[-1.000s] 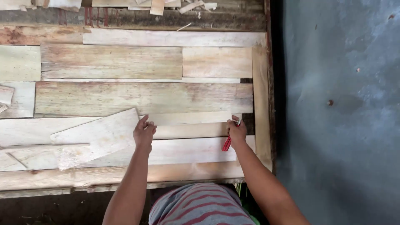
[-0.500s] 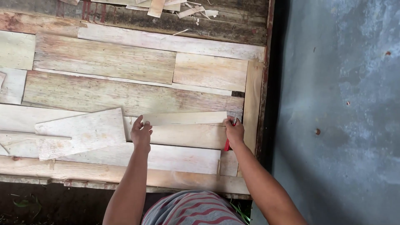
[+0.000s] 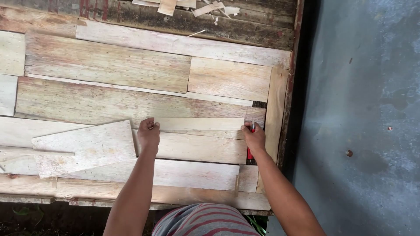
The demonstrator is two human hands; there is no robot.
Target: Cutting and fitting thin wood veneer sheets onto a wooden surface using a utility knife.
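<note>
Both hands pin a narrow wooden strip against the patchwork plank table.

The left hand (image 3: 148, 134) presses the strip (image 3: 199, 124) flat near its left end; the right hand (image 3: 254, 136) grips a red tool (image 3: 250, 152) at the strip's right end, by the table's right rail (image 3: 276, 113). If the left hand eases, the strip could skew or the tool slip toward fingers. Compared with a second ago, the hands sit slightly farther up the boards, and the view has shifted.

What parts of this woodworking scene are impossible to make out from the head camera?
- Red tool: mostly hidden under the right hand; its kind is unclear.
- Left hand fingertips: curled over the narrow strip, so the grip is unseen.
- Wooden panel: cut off at the left edge.
</note>
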